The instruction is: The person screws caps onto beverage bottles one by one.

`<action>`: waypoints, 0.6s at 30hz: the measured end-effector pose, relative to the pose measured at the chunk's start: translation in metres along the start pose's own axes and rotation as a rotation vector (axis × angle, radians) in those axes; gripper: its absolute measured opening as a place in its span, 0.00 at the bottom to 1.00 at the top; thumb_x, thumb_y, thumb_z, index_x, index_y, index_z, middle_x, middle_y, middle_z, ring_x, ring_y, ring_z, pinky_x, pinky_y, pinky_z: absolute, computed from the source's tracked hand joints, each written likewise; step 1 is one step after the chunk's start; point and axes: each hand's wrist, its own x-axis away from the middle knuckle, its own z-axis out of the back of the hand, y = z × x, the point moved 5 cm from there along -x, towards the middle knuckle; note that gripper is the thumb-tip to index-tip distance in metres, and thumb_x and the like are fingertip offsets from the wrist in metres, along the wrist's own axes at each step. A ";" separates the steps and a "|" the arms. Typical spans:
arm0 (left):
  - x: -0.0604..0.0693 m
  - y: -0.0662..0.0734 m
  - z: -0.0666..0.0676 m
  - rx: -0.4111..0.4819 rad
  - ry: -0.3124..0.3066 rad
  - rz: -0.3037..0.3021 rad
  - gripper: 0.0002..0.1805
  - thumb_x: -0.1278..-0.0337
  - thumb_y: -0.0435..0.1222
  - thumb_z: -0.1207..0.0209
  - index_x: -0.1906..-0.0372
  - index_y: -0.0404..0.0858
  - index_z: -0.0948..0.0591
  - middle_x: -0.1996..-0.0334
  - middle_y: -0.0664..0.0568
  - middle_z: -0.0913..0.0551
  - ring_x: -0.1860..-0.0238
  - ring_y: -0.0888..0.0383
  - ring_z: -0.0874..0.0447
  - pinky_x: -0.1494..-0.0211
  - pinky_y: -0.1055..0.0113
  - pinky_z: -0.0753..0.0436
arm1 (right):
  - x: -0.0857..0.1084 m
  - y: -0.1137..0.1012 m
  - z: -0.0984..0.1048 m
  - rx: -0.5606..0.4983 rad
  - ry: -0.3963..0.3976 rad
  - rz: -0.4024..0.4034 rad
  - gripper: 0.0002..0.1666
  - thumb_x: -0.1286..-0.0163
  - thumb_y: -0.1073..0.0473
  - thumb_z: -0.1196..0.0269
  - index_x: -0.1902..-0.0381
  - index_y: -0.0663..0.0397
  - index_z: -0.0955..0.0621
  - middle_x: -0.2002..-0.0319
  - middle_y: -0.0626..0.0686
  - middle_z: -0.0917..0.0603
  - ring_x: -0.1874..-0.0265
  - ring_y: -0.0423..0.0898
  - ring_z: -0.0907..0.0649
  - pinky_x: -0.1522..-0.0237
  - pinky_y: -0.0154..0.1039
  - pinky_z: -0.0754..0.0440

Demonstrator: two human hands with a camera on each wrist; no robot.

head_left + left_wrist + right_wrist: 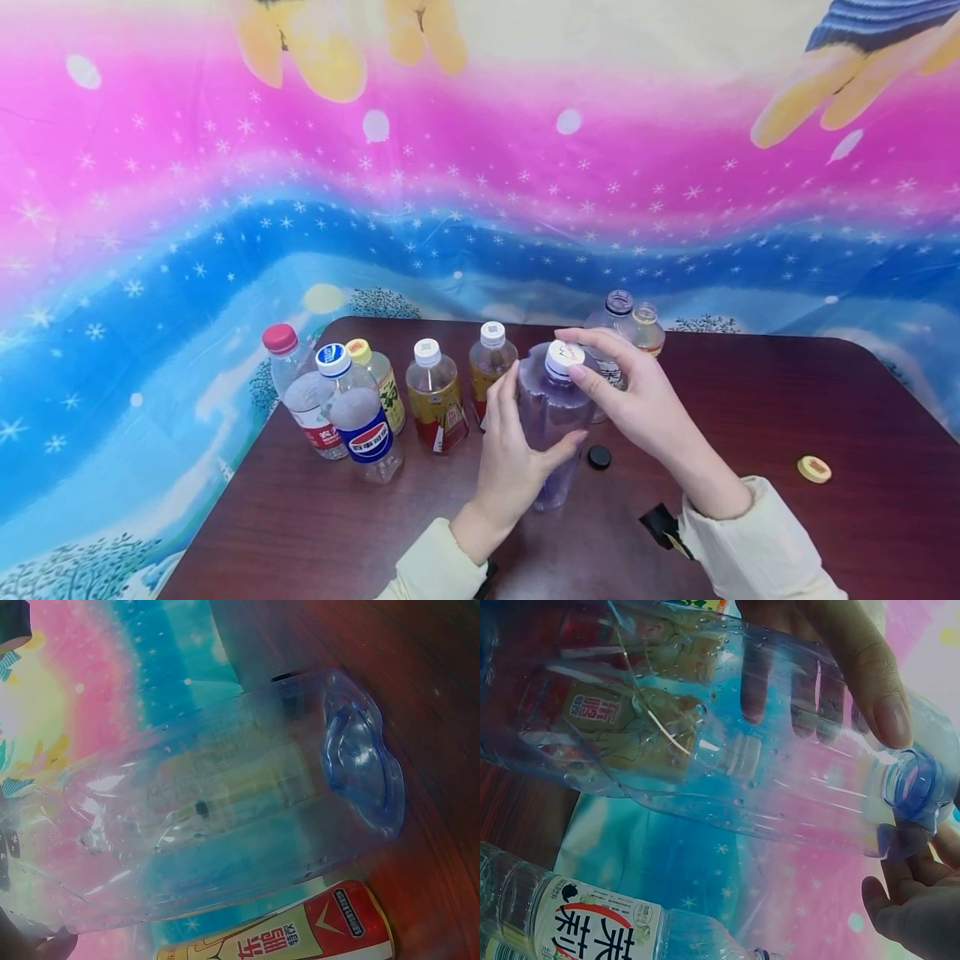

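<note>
A large clear, purplish plastic bottle (555, 417) with a white cap (562, 360) is upright in front of me. My left hand (506, 467) grips its body, thumb on the near side and fingers around the far left. With thumb and fingertips, my right hand (648, 404) pinches the cap at the top. The left wrist view shows the bottle's clear wall (225, 825) and its dented base. Through the bottle (795, 802) in the right wrist view, left-hand fingers appear; the right hand (922, 900) is by the neck.
Left stand a red-capped bottle (318, 417), a cola bottle (367, 429) and a yellow-capped bottle (387, 392). Two white-capped bottles (437, 408) are nearer. Behind my right hand are two uncapped bottles (618, 310). A black cap (599, 457) and a yellow cap (814, 468) lie on the table.
</note>
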 end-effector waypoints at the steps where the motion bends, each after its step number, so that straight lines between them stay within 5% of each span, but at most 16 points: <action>1: 0.000 0.000 0.000 -0.001 0.001 -0.002 0.54 0.60 0.48 0.27 0.30 0.35 0.44 0.39 0.43 0.33 0.40 0.51 0.28 0.39 0.52 0.23 | 0.000 0.000 0.000 0.000 0.002 -0.001 0.21 0.32 0.60 0.40 0.42 0.47 0.22 0.43 0.52 0.20 0.43 0.40 0.27 0.43 0.52 0.29; 10: 0.000 0.003 0.000 -0.017 0.022 -0.018 0.54 0.61 0.48 0.26 0.30 0.34 0.43 0.39 0.42 0.32 0.41 0.51 0.28 0.41 0.52 0.22 | 0.000 0.001 0.002 0.035 0.032 -0.019 0.21 0.34 0.60 0.37 0.43 0.47 0.21 0.45 0.51 0.19 0.49 0.30 0.26 0.50 0.28 0.26; 18: 0.000 0.004 0.002 -0.030 0.003 0.024 0.55 0.61 0.49 0.26 0.29 0.35 0.44 0.39 0.43 0.32 0.41 0.50 0.27 0.41 0.50 0.22 | 0.001 -0.001 0.001 0.058 0.055 0.017 0.21 0.35 0.61 0.37 0.43 0.48 0.20 0.45 0.52 0.18 0.46 0.39 0.25 0.46 0.47 0.26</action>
